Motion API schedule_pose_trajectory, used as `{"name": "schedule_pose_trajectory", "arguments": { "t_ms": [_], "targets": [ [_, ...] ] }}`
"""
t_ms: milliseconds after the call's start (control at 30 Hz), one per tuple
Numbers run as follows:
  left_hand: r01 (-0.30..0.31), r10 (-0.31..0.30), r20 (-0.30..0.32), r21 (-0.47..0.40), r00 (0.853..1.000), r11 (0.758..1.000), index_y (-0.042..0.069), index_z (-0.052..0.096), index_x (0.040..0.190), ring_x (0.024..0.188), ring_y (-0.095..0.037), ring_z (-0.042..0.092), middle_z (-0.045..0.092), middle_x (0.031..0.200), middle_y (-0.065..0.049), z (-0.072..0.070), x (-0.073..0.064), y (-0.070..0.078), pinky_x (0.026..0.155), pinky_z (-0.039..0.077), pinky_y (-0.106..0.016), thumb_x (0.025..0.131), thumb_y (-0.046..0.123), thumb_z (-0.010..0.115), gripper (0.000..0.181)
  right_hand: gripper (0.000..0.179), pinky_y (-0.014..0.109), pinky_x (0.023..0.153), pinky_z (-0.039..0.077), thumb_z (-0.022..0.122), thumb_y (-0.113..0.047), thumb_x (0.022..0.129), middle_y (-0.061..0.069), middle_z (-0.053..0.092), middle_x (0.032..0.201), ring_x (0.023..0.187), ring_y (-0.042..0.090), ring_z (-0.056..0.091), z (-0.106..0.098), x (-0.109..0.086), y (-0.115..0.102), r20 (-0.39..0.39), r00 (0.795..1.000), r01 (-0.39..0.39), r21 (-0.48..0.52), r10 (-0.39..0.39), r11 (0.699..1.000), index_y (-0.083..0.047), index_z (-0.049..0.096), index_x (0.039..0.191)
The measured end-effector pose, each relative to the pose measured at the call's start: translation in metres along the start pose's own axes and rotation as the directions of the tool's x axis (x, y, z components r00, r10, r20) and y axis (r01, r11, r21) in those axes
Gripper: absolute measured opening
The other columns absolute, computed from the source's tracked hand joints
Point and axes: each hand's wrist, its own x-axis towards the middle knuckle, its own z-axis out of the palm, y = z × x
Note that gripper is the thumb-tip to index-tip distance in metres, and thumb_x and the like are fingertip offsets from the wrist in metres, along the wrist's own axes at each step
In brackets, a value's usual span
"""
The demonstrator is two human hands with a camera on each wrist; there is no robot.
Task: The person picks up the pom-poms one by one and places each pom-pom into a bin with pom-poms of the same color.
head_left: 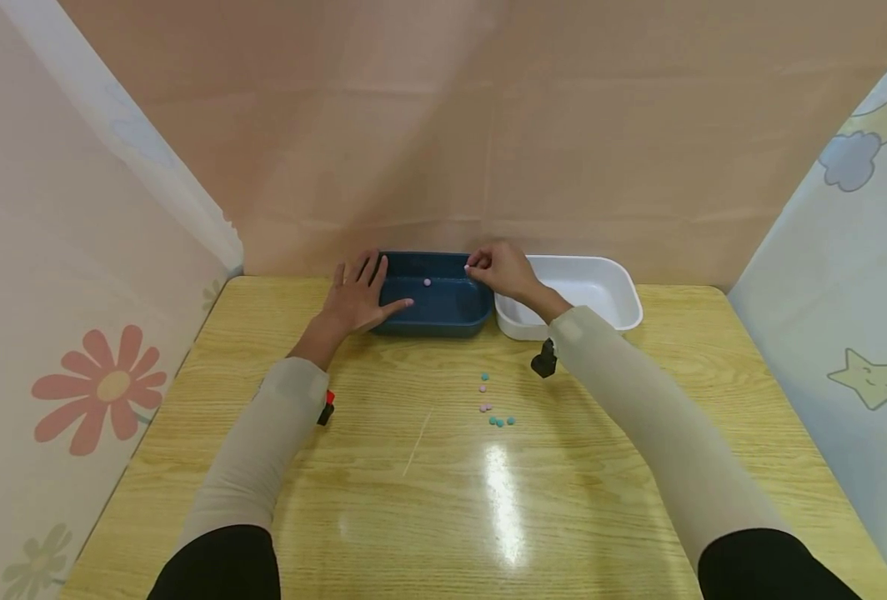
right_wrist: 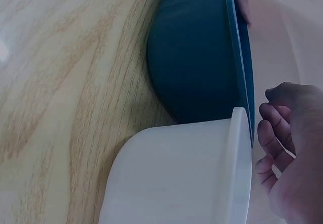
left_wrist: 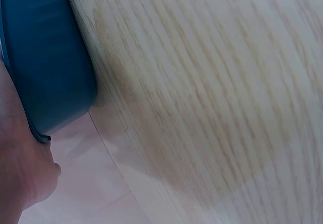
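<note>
My left hand (head_left: 357, 302) rests with spread fingers on the left end of the dark blue tray (head_left: 432, 327). One small pink bead (head_left: 427, 282) lies inside that tray. Over the tray's right end, my right hand (head_left: 505, 268) pinches another small pink bead (head_left: 467, 267) between thumb and forefinger. In the right wrist view the fingertips (right_wrist: 272, 94) are together above the rim, and the bead is hidden. Several loose beads lie on the table in front of the trays, some pink (head_left: 483, 389) and some turquoise (head_left: 511, 421).
A white tray (head_left: 627, 321) stands against the blue tray's right side, under my right wrist. The wooden table (head_left: 383, 517) meets a brown paper-covered wall (head_left: 428, 150) behind the trays. Patterned panels stand at left (head_left: 8, 292) and right (head_left: 826, 292).
</note>
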Motion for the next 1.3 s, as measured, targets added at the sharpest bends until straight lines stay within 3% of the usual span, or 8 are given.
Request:
{"name": "schedule_pose_trajectory", "arguments": {
  "t_ms": [333, 667, 1300],
  "targets": [
    [0.001, -0.001, -0.011, 0.001, 1.0, 1.0, 0.011, -0.003, 0.171, 0.165, -0.031, -0.007, -0.011, 0.178, -0.011, 0.001, -0.001, 0.0, 0.129, -0.002, -0.063, 0.101, 0.081, 0.031, 0.105, 0.014, 0.031, 0.066, 0.046, 0.079, -0.019, 0.095, 0.008, 0.077, 0.086, 0.076, 0.021, 0.067, 0.005, 0.008, 0.007, -0.011, 0.999, -0.039, -0.051, 0.038, 0.998, -0.006, 0.082, 0.098],
    [0.003, -0.003, -0.014, -0.001, 1.0, 1.0, 0.01, 0.0, 0.171, 0.165, -0.031, -0.006, -0.008, 0.178, -0.011, 0.002, 0.0, 0.0, 0.13, -0.001, -0.063, 0.101, 0.081, 0.033, 0.105, 0.015, 0.037, 0.075, 0.053, 0.08, -0.018, 0.094, 0.011, 0.079, 0.094, 0.086, 0.026, 0.073, 0.003, 0.008, 0.007, -0.025, 0.999, -0.029, -0.059, 0.028, 0.998, -0.005, 0.08, 0.101],
    [0.001, -0.001, -0.01, 0.004, 1.0, 1.0, 0.009, 0.0, 0.171, 0.165, -0.032, -0.004, -0.007, 0.178, -0.013, -0.002, -0.003, 0.001, 0.13, 0.003, -0.063, 0.102, 0.08, 0.032, 0.105, 0.017, 0.038, 0.077, 0.054, 0.079, -0.012, 0.094, 0.016, 0.077, 0.094, 0.084, 0.029, 0.07, -0.009, -0.01, 0.0, -0.037, 0.997, 0.061, 0.015, -0.061, 0.998, 0.001, 0.079, 0.104]
  ]
}}
